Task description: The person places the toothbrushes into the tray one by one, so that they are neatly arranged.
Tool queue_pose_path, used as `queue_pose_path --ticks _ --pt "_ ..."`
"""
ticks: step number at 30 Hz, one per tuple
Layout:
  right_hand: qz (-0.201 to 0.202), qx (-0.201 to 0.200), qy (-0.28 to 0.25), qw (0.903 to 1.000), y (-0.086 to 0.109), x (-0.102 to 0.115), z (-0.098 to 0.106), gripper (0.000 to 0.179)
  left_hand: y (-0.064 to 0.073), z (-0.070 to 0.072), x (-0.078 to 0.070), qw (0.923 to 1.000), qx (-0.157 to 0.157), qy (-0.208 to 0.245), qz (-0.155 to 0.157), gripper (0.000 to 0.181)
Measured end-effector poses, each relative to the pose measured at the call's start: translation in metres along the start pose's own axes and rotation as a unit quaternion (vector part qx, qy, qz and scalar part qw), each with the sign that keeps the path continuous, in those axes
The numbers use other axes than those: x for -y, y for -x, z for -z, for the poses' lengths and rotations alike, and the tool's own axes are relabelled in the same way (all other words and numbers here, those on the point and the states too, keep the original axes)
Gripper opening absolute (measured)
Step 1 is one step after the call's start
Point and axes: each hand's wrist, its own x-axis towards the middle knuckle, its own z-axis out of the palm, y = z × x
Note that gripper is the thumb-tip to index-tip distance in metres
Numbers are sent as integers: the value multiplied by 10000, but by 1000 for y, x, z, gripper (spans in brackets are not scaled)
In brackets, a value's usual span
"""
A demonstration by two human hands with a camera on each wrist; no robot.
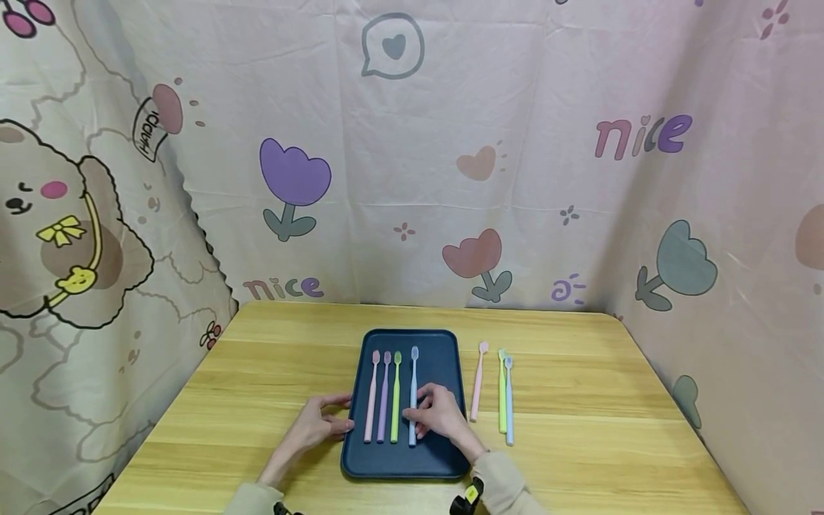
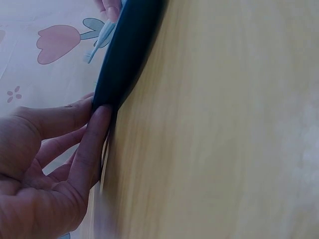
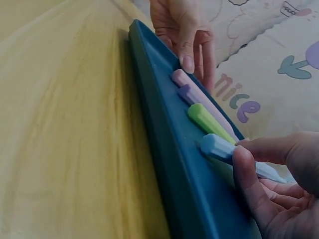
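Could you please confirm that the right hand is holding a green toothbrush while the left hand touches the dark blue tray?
Not quite: the right hand is holding a light blue toothbrush, as the head view shows, while the left hand does touch the dark blue tray.

Pale printed fabric hangs around three sides, with a back cloth [image 1: 399, 129] showing faint creases and vertical folds. On it are a purple tulip [image 1: 295, 175], a reddish tulip [image 1: 473, 256], a peach heart [image 1: 478, 166], a grey speech bubble [image 1: 394, 46] around a smaller heart, and the word "nice" in mixed colours, high at right and low at left. The left cloth [image 1: 38, 386] carries a cartoon bear [image 1: 22, 250] with a yellow bow; the right cloth [image 1: 772, 343] bears a grey-green tulip [image 1: 687, 263]. A yellowish wood-grain table [image 1: 579, 386] reaches back to the fabric. Light is soft, with a shadowy band near the right-hand corner.
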Motion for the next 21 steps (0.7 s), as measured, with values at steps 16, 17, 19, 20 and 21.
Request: queue_pose_path --ticks 16,17,19,20,21 --pt "129 -538 909 9943 -2 -2 -11 37 -2 -1 0 9999 -44 -89 33 61" --pt "157 -548 905 9943 -2 -2 -11 38 -2 0 0 9999 -43 -92 38 61" --pt "169 -534 841 9949 -2 -2 -11 39 -1 -1 0 9999 -42 -80 60 61" --pt "186 -515 795 9953 -1 -3 -11 40 -2 0 0 9999 -43 -87 60 61" --pt "223 -494 744 9958 -1 -3 -10 41 -1 -1 0 9999 -45 -83 71 61"
